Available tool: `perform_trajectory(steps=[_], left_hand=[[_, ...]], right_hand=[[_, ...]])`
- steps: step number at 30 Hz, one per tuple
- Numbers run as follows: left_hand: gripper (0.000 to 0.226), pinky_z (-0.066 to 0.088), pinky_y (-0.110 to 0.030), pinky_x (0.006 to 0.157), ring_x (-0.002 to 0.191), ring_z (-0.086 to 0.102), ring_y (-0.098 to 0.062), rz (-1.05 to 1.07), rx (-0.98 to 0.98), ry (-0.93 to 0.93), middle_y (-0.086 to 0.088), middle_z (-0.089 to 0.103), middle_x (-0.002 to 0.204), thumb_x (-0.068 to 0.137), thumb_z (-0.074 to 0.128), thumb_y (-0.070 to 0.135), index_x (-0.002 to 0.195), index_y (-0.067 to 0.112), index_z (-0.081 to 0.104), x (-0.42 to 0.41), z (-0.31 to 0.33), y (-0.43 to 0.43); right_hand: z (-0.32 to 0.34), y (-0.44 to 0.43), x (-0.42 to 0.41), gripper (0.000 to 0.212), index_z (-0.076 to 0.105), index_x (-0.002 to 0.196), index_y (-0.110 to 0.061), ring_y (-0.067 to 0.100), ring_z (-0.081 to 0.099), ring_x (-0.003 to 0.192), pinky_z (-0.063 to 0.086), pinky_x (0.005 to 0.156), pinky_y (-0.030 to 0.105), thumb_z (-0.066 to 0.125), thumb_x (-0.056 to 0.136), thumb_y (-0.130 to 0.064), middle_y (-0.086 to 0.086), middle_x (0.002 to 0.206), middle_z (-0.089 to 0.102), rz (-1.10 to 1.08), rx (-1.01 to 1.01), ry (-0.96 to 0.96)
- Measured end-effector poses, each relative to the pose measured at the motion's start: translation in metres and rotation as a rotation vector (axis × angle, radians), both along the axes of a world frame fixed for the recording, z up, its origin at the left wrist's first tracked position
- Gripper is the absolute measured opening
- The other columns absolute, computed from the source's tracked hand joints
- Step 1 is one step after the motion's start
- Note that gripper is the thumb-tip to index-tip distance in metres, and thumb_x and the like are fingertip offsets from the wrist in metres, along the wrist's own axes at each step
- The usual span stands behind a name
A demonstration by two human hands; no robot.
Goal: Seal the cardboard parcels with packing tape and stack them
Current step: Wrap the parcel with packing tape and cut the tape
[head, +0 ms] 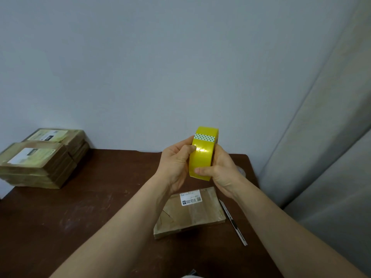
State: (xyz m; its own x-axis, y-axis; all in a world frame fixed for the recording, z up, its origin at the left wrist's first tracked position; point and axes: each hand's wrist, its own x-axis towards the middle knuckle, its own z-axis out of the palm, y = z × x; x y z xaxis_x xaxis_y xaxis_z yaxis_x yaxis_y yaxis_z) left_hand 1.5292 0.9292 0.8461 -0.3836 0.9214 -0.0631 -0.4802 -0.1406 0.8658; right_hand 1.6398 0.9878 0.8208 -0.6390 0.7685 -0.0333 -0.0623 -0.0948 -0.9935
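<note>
Now the left hand [176,163] and right hand [220,171] are clasping the glossy yellow packing-tape roll [202,157], each grip pinching its rim; peeling from the patterned tab [203,137] is looking wisest.

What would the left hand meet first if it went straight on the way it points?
The yellow tape roll, which the left hand grips, with the right hand on its other side. Past those, only the bare wall seems ahead, though depth is unclear.
</note>
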Motion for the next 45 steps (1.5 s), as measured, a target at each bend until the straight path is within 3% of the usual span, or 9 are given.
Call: perform_trajectory(steps=[5, 12, 16, 22, 27, 31, 38, 41, 45], left_hand=[[0.019, 0.058, -0.033, 0.07, 0.073, 0.07, -0.016, 0.019, -0.029, -0.04, -0.006, 0.074, 0.08, 0.093, 0.05, 0.0, 0.094, 0.006, 0.068, 0.001, 0.0, 0.002], [0.015, 0.058, -0.035, 0.071, 0.071, 0.07, -0.017, 0.052, -0.101, -0.026, -0.008, 0.073, 0.077, 0.092, 0.057, 0.006, 0.099, -0.001, 0.067, 0.0, -0.003, 0.007], [0.016, 0.058, -0.029, 0.077, 0.086, 0.071, -0.013, 0.039, -0.108, 0.268, -0.001, 0.075, 0.093, 0.088, 0.065, 0.011, 0.1, 0.02, 0.07, -0.005, -0.005, 0.006], [0.062, 0.041, -0.029, 0.107, 0.128, 0.047, -0.008, 0.095, -0.138, 0.681, 0.002, 0.051, 0.14, 0.08, 0.075, 0.027, 0.136, 0.014, 0.052, -0.012, -0.006, 0.007], [0.047, 0.034, -0.032, 0.113, 0.134, 0.038, -0.006, 0.041, -0.083, 0.825, -0.01, 0.048, 0.143, 0.085, 0.071, 0.018, 0.13, 0.009, 0.057, -0.007, -0.002, 0.01], [0.037, 0.041, -0.011, 0.098, 0.121, 0.048, -0.003, 0.111, -0.037, 0.68, -0.01, 0.055, 0.135, 0.089, 0.063, 0.005, 0.126, 0.003, 0.059, -0.005, -0.003, 0.008], [0.027, 0.057, -0.034, 0.081, 0.093, 0.069, -0.022, 0.045, -0.149, 0.195, -0.008, 0.073, 0.099, 0.084, 0.067, 0.004, 0.106, 0.02, 0.068, 0.007, 0.007, 0.014], [0.034, 0.058, -0.031, 0.069, 0.08, 0.07, -0.019, 0.025, -0.208, 0.032, -0.007, 0.073, 0.092, 0.082, 0.064, 0.003, 0.112, 0.019, 0.067, 0.012, 0.011, 0.016], [0.023, 0.054, -0.029, 0.062, 0.065, 0.063, -0.022, 0.057, -0.262, -0.018, -0.008, 0.067, 0.072, 0.08, 0.056, -0.002, 0.088, 0.015, 0.069, 0.021, 0.015, 0.019]], right_hand=[[0.0, -0.003, -0.002, 0.081, 0.043, 0.13, -0.023, 0.028, 0.061, 0.11, 0.051, 0.093, 0.049, 0.076, 0.059, -0.002, 0.01, 0.118, 0.063, -0.022, 0.074, -0.098], [-0.004, -0.003, 0.001, 0.071, 0.041, 0.131, -0.02, 0.026, 0.06, 0.109, 0.051, 0.094, 0.045, 0.073, 0.074, 0.007, 0.011, 0.118, 0.061, -0.026, 0.205, -0.239], [-0.002, -0.002, 0.004, 0.068, 0.043, 0.129, -0.019, 0.021, 0.061, 0.106, 0.052, 0.092, 0.039, 0.073, 0.075, 0.008, 0.007, 0.116, 0.061, -0.014, 0.226, -0.289], [-0.002, 0.006, 0.006, 0.065, 0.046, 0.12, -0.025, 0.025, 0.061, 0.106, 0.051, 0.093, 0.048, 0.071, 0.072, 0.009, 0.009, 0.117, 0.062, -0.019, 0.236, -0.315], [-0.006, 0.008, 0.005, 0.064, 0.048, 0.114, -0.029, 0.027, 0.062, 0.104, 0.05, 0.092, 0.053, 0.07, 0.067, 0.009, 0.01, 0.114, 0.063, -0.041, 0.235, -0.299], [-0.012, 0.008, 0.006, 0.067, 0.046, 0.115, -0.034, 0.025, 0.062, 0.104, 0.051, 0.092, 0.049, 0.071, 0.067, 0.007, 0.006, 0.113, 0.062, -0.056, 0.254, -0.289], [-0.018, 0.005, -0.003, 0.065, 0.042, 0.13, -0.022, 0.019, 0.061, 0.107, 0.052, 0.091, 0.045, 0.069, 0.076, 0.003, 0.003, 0.114, 0.062, -0.095, 0.322, -0.26], [-0.021, 0.004, -0.005, 0.062, 0.042, 0.122, -0.026, 0.02, 0.061, 0.103, 0.054, 0.087, 0.045, 0.068, 0.075, 0.005, 0.004, 0.11, 0.061, -0.133, 0.347, -0.258], [-0.024, 0.004, -0.006, 0.062, 0.042, 0.105, -0.035, 0.02, 0.063, 0.098, 0.055, 0.081, 0.041, 0.063, 0.072, 0.013, 0.005, 0.103, 0.061, -0.151, 0.403, -0.278]])
